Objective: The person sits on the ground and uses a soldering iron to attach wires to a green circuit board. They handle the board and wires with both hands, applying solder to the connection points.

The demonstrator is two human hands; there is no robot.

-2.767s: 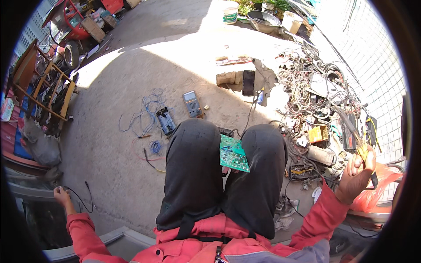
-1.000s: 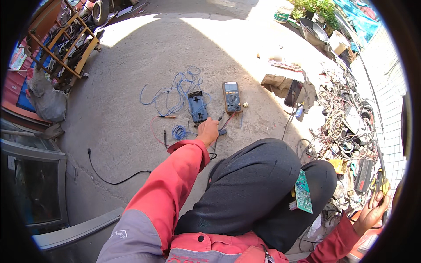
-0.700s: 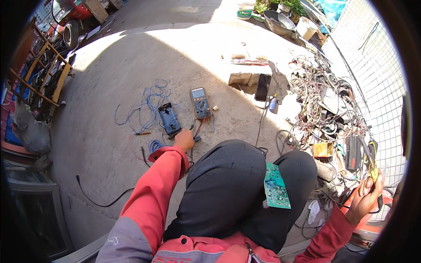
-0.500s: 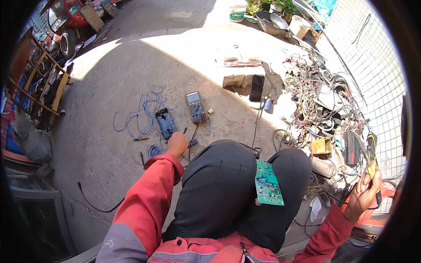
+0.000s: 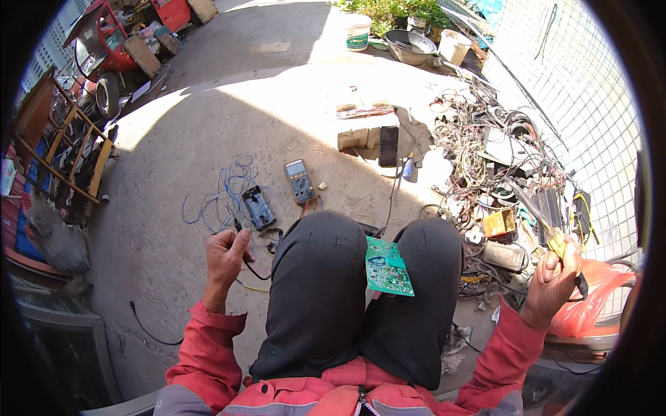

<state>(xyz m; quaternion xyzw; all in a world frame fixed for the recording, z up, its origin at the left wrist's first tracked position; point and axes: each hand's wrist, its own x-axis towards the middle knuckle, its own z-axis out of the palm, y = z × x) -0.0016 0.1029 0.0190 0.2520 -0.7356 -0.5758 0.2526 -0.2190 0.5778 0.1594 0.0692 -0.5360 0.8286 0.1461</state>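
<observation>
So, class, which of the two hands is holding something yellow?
The right hand, gripping a yellow-and-black tool; the left hand holds a black cord instead.

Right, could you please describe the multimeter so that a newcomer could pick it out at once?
Find the person's dark-trousered left knee, then the concrete ground just beyond it. The multimeter lies there, grey with orange edging, to the right of a blue-and-black casing. Unlike that casing, it has a pale screen and a round dial.

The circuit board (image 5: 389,269) is green, the held cable (image 5: 254,272) is black, and the tool handle (image 5: 556,242) has yellow colour.
</observation>
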